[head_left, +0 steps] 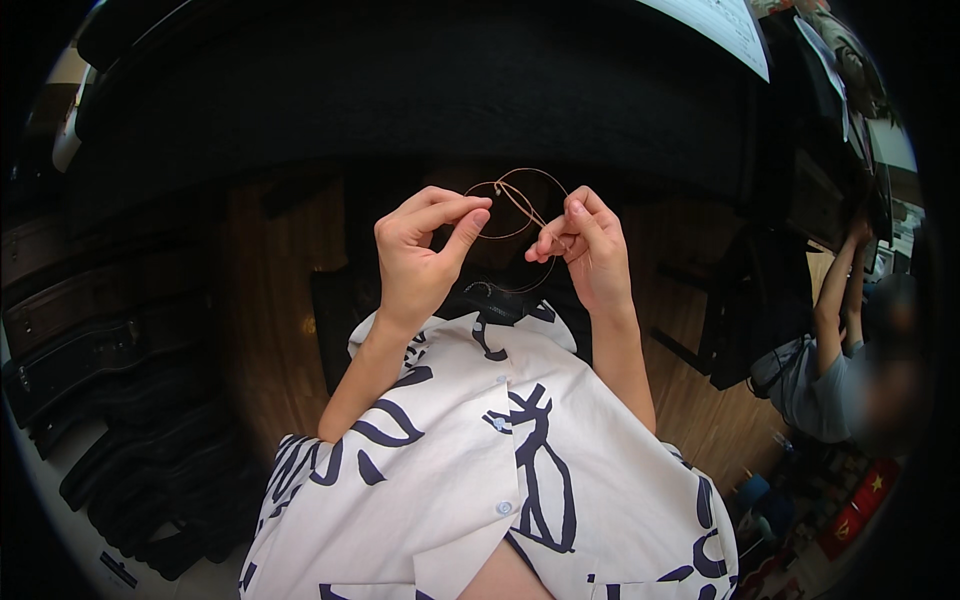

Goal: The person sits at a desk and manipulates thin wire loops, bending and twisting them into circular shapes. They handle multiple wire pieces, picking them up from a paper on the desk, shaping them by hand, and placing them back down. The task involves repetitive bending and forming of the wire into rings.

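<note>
- Black table (420, 90), spanning the upper part of the view; its near edge runs in front of the wearer.
- Loose white shirt (450, 440) on the wearer, printed with bold dark brush-like figures; pale buttons run down the front.
- Wood-plank floor (695, 425), seen at both sides of the wearer, below the table's near edge.
- Dark cases (75, 360), piled one over another to the left, beyond the table's left end.
- Another person (805, 395) in a grey top, at the far right past the table's right edge; both arms reach toward a dark surface there.
- White sheet of paper (715, 30), toward the table's right edge and cut by the frame.
- Left hand (420, 250), raised near the table's near edge; thumb and forefinger tips nearly meet at the strand's loop; I cannot tell whether the strand is pinched between them.
- Right hand (597, 250), level with the left and a little apart; thumb and forefinger close narrowly on the strand, other fingers curled beneath.
- Thin coppery strand (515, 198), in the air between the hands by the table's near edge; it crosses itself in loops, and one curve hangs lower.
- Small metallic piece (497, 188), on the strand where its loops cross.
</note>
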Available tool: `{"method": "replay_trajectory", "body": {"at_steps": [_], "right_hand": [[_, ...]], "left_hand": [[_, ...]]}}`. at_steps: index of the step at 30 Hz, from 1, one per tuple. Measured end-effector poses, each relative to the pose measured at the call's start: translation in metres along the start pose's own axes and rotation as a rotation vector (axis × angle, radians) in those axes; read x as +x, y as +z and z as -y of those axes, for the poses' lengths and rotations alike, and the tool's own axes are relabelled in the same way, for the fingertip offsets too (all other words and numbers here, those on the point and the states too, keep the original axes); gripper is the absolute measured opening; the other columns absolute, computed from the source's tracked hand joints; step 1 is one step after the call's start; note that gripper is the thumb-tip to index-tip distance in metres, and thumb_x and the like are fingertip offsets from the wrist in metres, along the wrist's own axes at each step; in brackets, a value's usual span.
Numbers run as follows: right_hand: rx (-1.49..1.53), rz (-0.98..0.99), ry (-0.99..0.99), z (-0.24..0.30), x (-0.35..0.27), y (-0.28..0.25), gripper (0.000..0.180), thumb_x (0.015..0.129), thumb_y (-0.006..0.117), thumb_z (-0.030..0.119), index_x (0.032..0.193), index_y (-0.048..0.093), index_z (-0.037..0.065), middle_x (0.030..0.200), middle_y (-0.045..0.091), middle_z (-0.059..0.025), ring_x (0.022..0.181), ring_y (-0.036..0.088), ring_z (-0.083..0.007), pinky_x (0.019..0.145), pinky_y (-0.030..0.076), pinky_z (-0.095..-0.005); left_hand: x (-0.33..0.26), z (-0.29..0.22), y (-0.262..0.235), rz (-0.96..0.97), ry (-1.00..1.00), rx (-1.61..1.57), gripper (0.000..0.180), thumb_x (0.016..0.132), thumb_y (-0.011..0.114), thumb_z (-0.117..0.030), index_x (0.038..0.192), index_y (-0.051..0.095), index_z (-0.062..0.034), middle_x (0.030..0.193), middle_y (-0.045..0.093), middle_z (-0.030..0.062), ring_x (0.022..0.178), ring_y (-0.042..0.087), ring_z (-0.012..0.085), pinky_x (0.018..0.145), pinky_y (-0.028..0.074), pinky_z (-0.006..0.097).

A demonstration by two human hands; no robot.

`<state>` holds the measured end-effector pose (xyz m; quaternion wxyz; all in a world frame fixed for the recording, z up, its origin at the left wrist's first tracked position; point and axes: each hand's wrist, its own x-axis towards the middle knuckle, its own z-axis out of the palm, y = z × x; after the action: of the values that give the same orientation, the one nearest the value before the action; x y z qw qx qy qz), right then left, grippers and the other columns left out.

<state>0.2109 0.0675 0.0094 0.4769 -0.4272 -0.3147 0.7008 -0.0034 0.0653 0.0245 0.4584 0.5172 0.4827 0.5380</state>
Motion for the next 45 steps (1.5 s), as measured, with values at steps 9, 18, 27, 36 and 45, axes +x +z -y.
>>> {"method": "replay_trajectory", "body": {"at_steps": [9,18,27,36,45], "right_hand": [[0.033,-0.139,-0.086,0.009,-0.003,-0.008,0.022,0.106,0.040,0.022,0.089,0.046,0.011,0.100,0.072,-0.0219,0.088,0.074,-0.0292,0.075,0.061,-0.0329],[0.097,-0.229,-0.245,0.024,-0.009,-0.044,0.019,0.105,0.047,0.023,0.089,0.047,0.014,0.075,0.061,-0.0072,0.059,0.054,-0.0100,0.054,0.044,-0.0208],[0.349,-0.159,-0.499,0.060,-0.012,-0.064,0.011,0.107,0.050,0.018,0.101,0.054,0.010,0.074,0.053,-0.0020,0.058,0.048,-0.0089,0.053,0.040,-0.0215],[0.100,-0.215,-0.574,0.076,-0.005,-0.081,0.009,0.105,0.055,0.013,0.111,0.058,0.008,0.072,0.050,0.0019,0.053,0.041,-0.0044,0.046,0.036,-0.0189],[0.066,-0.224,-0.643,0.100,-0.007,-0.101,0.012,0.105,0.054,0.015,0.112,0.059,0.006,0.068,0.041,0.0020,0.052,0.033,-0.0063,0.047,0.029,-0.0211]], "left_hand": [[0.000,0.004,-0.011,-0.111,0.168,-0.030,0.012,0.090,0.069,0.006,0.100,0.074,0.0034,0.095,0.068,0.0108,0.082,0.071,0.0173,0.071,0.059,0.025],[0.002,-0.004,-0.062,-0.241,0.378,0.048,0.010,0.091,0.067,0.008,0.099,0.066,0.0028,0.094,0.061,0.0070,0.072,0.058,0.0080,0.064,0.049,0.018],[-0.010,-0.010,-0.128,-0.374,0.242,-0.181,0.021,0.101,0.060,-0.008,0.121,0.055,-0.0068,0.085,0.054,-0.0003,0.064,0.048,0.0075,0.057,0.039,0.021],[-0.021,-0.027,-0.176,-0.481,0.240,-0.876,0.037,0.099,0.059,-0.004,0.136,0.052,-0.0067,0.087,0.052,0.0009,0.068,0.047,0.0087,0.063,0.042,0.021],[-0.007,-0.044,-0.178,-0.040,0.010,0.268,0.015,0.095,0.070,-0.014,0.095,0.075,0.0002,0.071,0.061,-0.0009,0.063,0.045,0.0033,0.057,0.036,0.022]]}}
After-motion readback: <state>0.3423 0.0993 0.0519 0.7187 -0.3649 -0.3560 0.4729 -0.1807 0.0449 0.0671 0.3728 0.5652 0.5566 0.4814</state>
